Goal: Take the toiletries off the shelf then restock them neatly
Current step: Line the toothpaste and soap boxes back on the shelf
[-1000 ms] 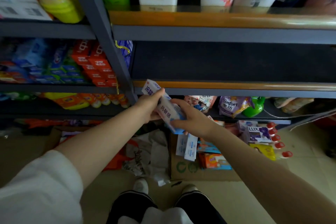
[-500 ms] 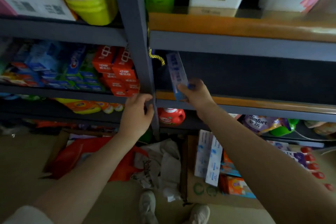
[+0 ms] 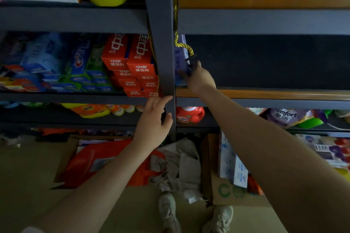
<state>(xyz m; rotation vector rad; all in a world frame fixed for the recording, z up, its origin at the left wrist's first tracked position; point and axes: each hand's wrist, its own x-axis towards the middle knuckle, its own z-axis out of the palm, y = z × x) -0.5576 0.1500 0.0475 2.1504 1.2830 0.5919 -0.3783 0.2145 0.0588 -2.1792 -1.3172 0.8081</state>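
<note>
A pale blue toothpaste box (image 3: 179, 60) stands on end at the far left of the dark, otherwise bare shelf bay (image 3: 265, 93), against the grey upright post (image 3: 161, 43). My right hand (image 3: 198, 78) grips the box's lower right edge. My left hand (image 3: 154, 119) is wrapped around the post just below the shelf rail and holds no product. More white-and-blue boxes (image 3: 232, 164) stand in a cardboard carton (image 3: 223, 195) on the floor under my right arm.
Red toothpaste boxes (image 3: 130, 62) and blue and green ones (image 3: 56, 66) fill the left bay. A yellow rope (image 3: 181, 43) hangs by the post. A red detergent bottle (image 3: 189, 114), refill pouches (image 3: 284, 117) and an orange bag (image 3: 98, 162) lie lower down.
My right hand has carried the blue box from mid-air into the shelf's left corner against the post. My left hand let go of the box and took hold of the post.
</note>
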